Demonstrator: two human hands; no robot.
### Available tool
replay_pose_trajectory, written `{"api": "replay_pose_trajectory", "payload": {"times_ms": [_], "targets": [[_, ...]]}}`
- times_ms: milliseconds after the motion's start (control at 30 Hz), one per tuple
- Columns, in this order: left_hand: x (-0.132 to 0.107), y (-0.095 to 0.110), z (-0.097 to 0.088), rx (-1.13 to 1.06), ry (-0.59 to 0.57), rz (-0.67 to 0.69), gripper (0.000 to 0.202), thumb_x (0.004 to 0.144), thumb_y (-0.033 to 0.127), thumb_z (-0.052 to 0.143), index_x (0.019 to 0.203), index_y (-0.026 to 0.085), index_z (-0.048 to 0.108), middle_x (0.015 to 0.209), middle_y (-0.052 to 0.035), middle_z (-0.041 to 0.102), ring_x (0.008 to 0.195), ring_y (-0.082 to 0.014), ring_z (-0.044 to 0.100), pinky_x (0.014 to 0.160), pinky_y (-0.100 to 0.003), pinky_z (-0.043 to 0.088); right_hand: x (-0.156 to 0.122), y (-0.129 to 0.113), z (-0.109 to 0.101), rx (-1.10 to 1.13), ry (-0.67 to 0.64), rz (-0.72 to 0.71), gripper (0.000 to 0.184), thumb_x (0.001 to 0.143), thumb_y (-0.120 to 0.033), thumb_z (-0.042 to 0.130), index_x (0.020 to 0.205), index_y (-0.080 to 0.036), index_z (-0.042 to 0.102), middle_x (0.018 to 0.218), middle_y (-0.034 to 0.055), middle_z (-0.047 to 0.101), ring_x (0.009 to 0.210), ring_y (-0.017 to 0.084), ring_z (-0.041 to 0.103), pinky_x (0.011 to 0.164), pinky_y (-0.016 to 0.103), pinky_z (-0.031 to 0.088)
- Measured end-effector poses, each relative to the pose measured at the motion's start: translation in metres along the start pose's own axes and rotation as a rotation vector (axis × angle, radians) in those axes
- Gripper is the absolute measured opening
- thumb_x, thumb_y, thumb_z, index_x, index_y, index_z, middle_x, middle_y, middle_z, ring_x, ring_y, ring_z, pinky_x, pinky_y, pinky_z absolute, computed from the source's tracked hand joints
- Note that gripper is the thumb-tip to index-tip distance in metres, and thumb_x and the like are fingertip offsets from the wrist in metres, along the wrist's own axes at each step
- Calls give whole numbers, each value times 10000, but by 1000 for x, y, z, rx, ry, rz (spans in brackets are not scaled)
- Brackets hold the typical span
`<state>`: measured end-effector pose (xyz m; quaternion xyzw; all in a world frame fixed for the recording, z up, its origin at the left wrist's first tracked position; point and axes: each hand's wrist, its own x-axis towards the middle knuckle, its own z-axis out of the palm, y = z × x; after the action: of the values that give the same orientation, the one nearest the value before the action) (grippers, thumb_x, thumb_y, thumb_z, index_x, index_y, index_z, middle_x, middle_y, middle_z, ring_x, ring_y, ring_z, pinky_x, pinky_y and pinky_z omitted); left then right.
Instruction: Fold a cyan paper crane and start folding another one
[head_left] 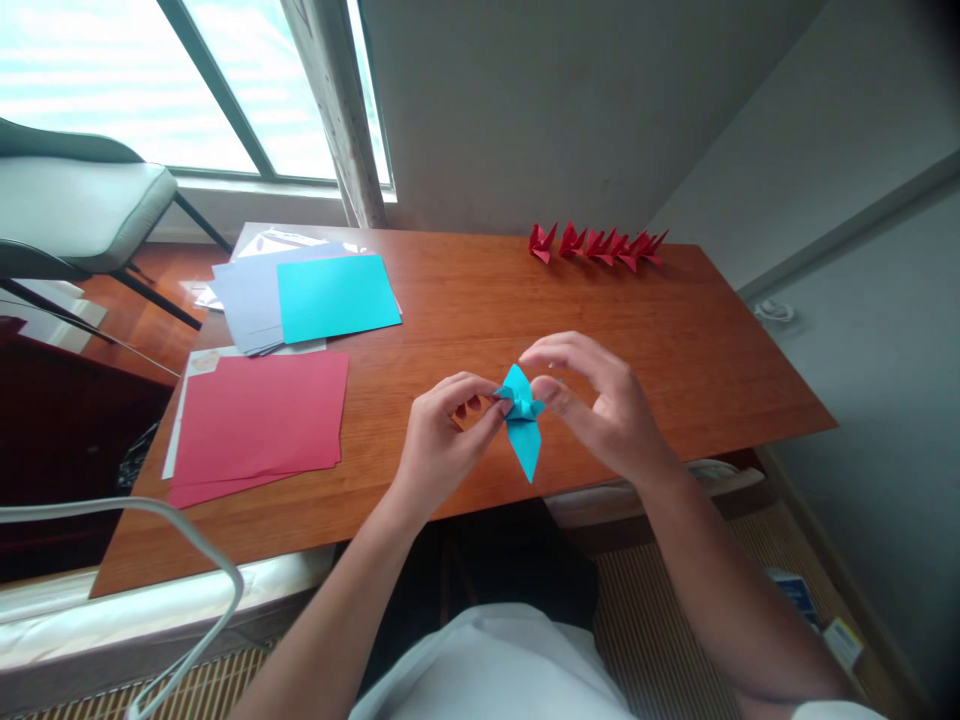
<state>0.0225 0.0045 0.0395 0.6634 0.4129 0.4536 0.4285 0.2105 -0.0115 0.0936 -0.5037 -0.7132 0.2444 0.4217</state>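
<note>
A half-folded piece of blue origami paper (522, 420) hangs just above the wooden table (450, 300), its long point aimed down toward me. My left hand (442, 440) pinches its left side with thumb and fingertips. My right hand (592, 400) pinches its right side, the other fingers arched above it. Both hands are closed on the paper.
Several red folded paper cranes (596, 243) stand in a row at the table's far edge. A stack of red sheets (259, 420) lies front left, a blue sheet (334, 296) on pale sheets behind it. A chair (75, 200) stands at the window, left. A white cable (187, 540) crosses front left.
</note>
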Motion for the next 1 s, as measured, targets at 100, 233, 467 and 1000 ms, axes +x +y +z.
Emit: {"api": "replay_pose_trajectory", "payload": {"times_ms": [100,233,467,1000], "targets": [[1,-6,0,-58,2,-27,126,860,330,737,857,205,721,766,-20,659,660,-135,537,590,-269,420,1,23,-3,196,156,240,320,961,-517,588,930,-229,723,935,39,719,892,188,652,778,320,502],[3,-12,1,-84,-9,-13,131,845,329,752,871,201,738,837,-43,670,693,-140,564,586,-262,424,0,55,8,414,-53,554,490,902,-656,578,848,-189,719,796,33,702,710,152,613,586,253,429],[-2,-15,4,-51,-30,-147,254,867,393,724,1032,200,716,948,-66,746,797,-177,663,625,-251,476,-4,60,31,551,131,452,254,818,-475,759,845,-224,725,834,5,722,785,163,653,759,301,535],[-20,-25,2,-222,-154,-98,200,872,368,735,786,188,722,794,-60,694,751,-182,617,708,-293,504,-14,58,48,1118,182,834,332,713,-393,875,699,-201,605,617,-63,607,555,91,552,582,228,495]]}}
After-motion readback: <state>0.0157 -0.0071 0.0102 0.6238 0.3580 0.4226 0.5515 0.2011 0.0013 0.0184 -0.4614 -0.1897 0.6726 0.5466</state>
